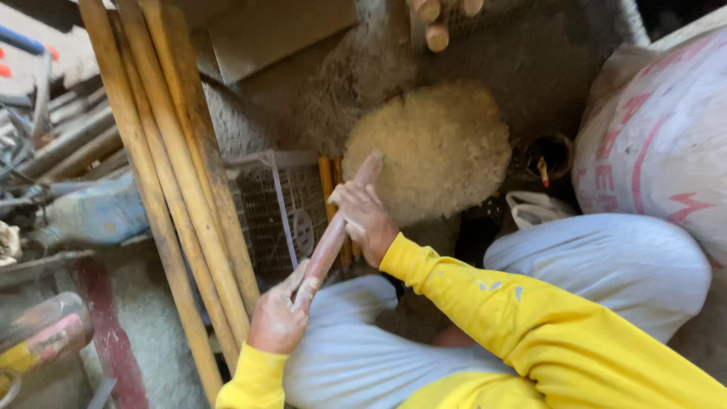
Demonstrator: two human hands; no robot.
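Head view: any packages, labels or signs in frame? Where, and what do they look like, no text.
Big woven sack: far right, bulging, white with red printed marks.
Small white plastic bag: below the sack's left edge, crumpled, by the person's knee.
Bottle or tube: lower left, lying on its side, red and yellow label.
No signs or screens visible.
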